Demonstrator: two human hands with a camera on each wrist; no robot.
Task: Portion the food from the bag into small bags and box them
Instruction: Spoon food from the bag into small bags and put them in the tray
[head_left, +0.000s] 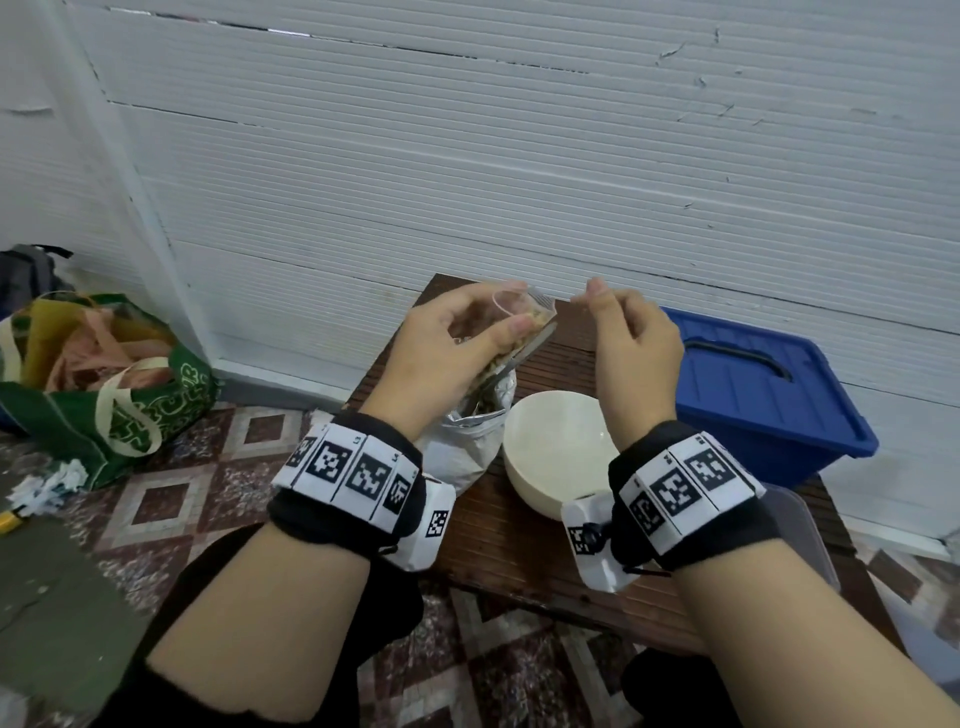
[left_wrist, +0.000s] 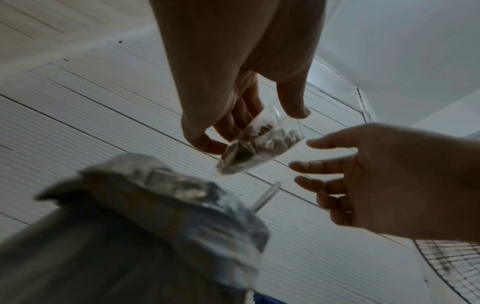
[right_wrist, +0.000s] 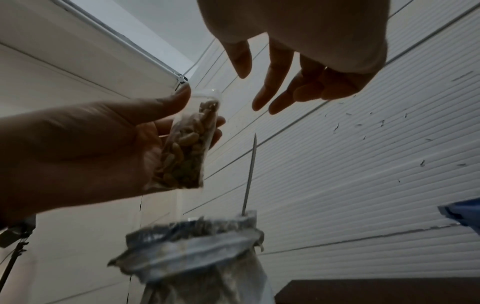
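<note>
The left hand (head_left: 457, 343) holds a small clear bag (head_left: 524, 332) of pale seeds above the foil bag (head_left: 467, 441), thumb on one face and curled fingers behind the other. In the left wrist view the small bag (left_wrist: 262, 144) hangs from those fingers with the seeds settled in its lower part, and its mouth sits up by the thumb tip. The right hand (head_left: 634, 343) is just beside the small bag, on the side away from the left palm, and holds nothing; its fingers (right_wrist: 275, 82) are loosely spread and slightly bent, with a gap between them and the plastic.

The foil bag stands open on the dark wooden table (head_left: 519, 545) with its rim rolled down, directly below the small bag. A thin metal handle (right_wrist: 250, 174) sticks up out of the foil bag's mouth; what is on its lower end cannot be seen. A cream bowl (head_left: 556, 447) sits on the table touching or nearly touching the foil bag, on the right-hand side. Beyond the bowl from the foil bag is a blue lidded box (head_left: 763, 384). Well away from the foil bag on the other side, a green tote bag (head_left: 104, 384) sits on the tiled floor
</note>
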